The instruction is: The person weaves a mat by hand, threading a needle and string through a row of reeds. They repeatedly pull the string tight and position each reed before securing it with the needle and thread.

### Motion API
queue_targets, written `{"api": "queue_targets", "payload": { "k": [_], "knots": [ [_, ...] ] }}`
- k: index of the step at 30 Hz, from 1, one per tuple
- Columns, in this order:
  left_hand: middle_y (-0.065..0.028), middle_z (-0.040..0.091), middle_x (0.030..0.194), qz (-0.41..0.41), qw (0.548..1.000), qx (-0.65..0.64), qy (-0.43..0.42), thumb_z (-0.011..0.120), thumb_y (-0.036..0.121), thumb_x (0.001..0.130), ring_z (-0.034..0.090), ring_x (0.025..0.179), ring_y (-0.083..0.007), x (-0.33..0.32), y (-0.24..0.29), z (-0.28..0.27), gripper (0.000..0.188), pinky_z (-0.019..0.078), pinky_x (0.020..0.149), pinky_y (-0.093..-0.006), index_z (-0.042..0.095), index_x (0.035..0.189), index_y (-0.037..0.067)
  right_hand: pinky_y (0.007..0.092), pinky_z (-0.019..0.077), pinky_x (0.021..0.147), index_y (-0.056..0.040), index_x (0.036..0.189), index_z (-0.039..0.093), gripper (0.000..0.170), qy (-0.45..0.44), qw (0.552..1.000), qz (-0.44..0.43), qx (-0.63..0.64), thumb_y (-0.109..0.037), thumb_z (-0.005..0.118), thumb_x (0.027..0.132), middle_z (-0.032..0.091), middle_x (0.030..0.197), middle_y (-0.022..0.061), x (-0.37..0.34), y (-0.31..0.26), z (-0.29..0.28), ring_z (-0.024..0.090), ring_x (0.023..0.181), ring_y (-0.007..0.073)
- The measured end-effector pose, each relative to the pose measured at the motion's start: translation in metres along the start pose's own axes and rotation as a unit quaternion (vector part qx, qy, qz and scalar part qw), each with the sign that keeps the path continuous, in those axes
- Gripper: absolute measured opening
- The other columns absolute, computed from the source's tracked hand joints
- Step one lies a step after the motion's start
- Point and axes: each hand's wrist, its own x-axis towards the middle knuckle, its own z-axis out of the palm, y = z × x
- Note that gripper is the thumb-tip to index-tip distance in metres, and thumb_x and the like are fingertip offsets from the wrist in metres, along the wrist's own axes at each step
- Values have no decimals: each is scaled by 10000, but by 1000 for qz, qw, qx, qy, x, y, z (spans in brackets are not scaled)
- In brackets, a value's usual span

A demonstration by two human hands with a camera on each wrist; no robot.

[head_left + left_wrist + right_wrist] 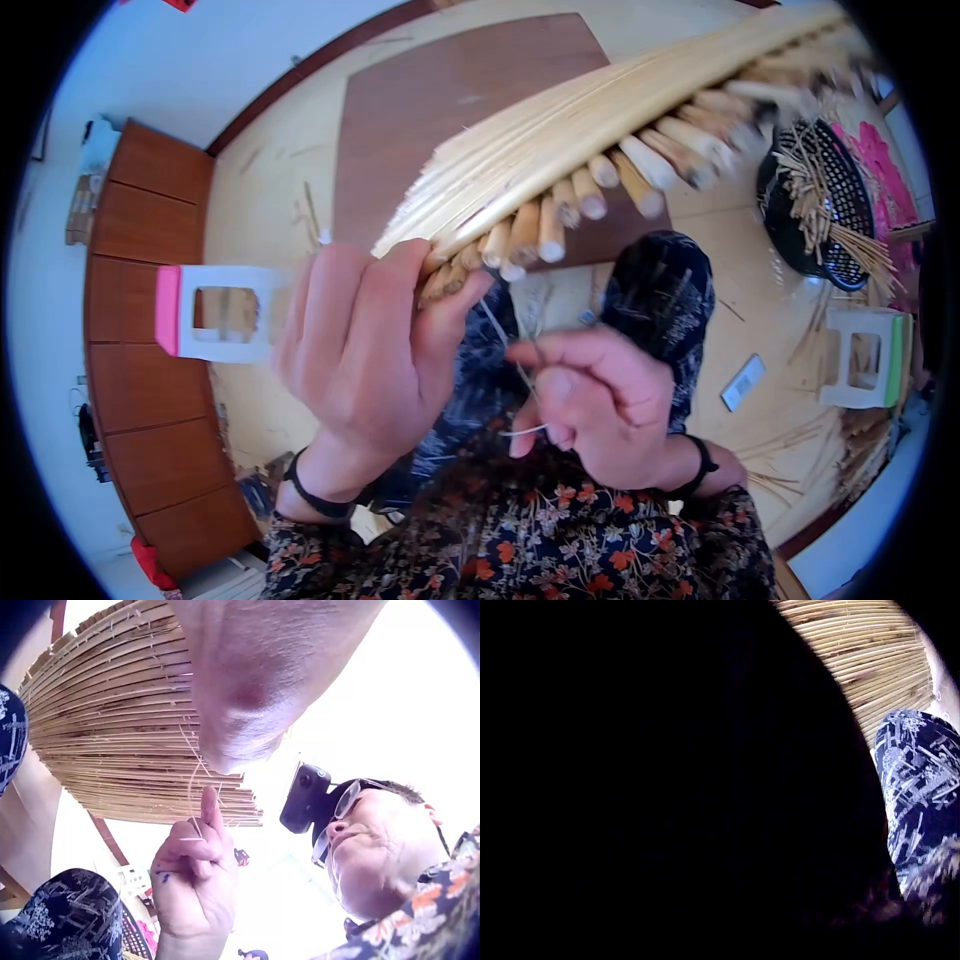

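Over dark-blue, white-patterned fabric trousers (655,290), the left hand (360,345), knuckles up, is gripping the near end of a fan-shaped, ridged mat of pale straw-coloured stalks (540,140); the right hand (605,405), fingers curling, is pinching a thin, pale, curving strand (494,320) near the mat's round cut ends (551,248).

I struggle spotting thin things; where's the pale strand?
Near the middle of the head view, the pale strand runs between the left hand, which grips the row of stalks, and the right hand, which pinches it.
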Motion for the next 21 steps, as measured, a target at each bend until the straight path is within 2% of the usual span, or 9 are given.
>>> {"api": "queue_targets", "payload": {
  "k": [3,4,5,7,9,11,12,18,21],
  "knots": [
    [-84,502,688,-30,1000,-1,6,746,196,833,482,546,-210,8,-9,-8,230,347,474,-327,655,845,-15,187,489,521,49,1192,628,250,14,1000,-25,-7,-12,562,959,656,804,51,33,-4,9,582,577,42],
    [-84,506,691,-73,997,-22,6,738,178,844,482,545,-199,7,-10,-9,212,343,474,-321,656,851,-17,198,508,517,50,1186,630,248,18,999,-30,-21,-8,532,965,654,850,54,35,-4,11,525,552,32],
    [-84,506,691,-66,998,-15,6,738,178,844,482,545,-199,7,-13,-10,212,343,474,-321,656,851,-17,209,526,513,51,1180,631,251,20,999,-41,-29,-4,502,972,651,896,58,39,-2,15,469,527,21],
    [-88,516,699,-107,994,-28,13,723,172,863,477,543,-181,5,-23,-13,205,338,477,-306,658,869,-22,201,521,519,47,1179,635,249,8,999,-50,-18,-2,510,969,662,924,60,47,4,25,492,541,26],
    [-88,517,701,-106,994,-17,15,713,173,872,477,549,-180,6,-33,-17,204,340,484,-304,658,873,-23,194,516,524,42,1179,638,248,-6,998,-57,-5,-1,517,967,672,953,62,54,12,35,515,555,31],
    [-89,517,703,-112,993,-15,20,703,175,880,477,555,-179,4,-34,-17,203,341,491,-301,658,877,-24,185,503,528,39,1171,647,243,-15,996,-59,-70,6,534,959,683,999,72,55,18,39,567,598,39],
    [-89,518,705,-120,992,-21,18,691,170,887,480,567,-178,4,-36,-17,200,345,502,-300,658,882,-28,186,500,528,38,1164,652,238,-17,996,-63,-57,5,542,956,686,991,80,58,21,42,590,618,40],
    [-90,518,710,-152,987,-49,24,671,152,894,491,602,-177,1,-33,-16,194,352,529,-296,661,897,-42,190,499,512,38,1169,649,235,-27,993,-101,-59,-7,547,961,679,936,83,61,29,45,587,604,46],
    [-89,517,709,-161,985,-56,26,672,153,893,490,605,-174,0,-33,-16,199,351,531,-294,661,898,-46,192,502,505,33,1169,650,234,-31,993,-88,-68,-12,548,963,674,909,78,64,29,45,582,595,46]
  ]
}}
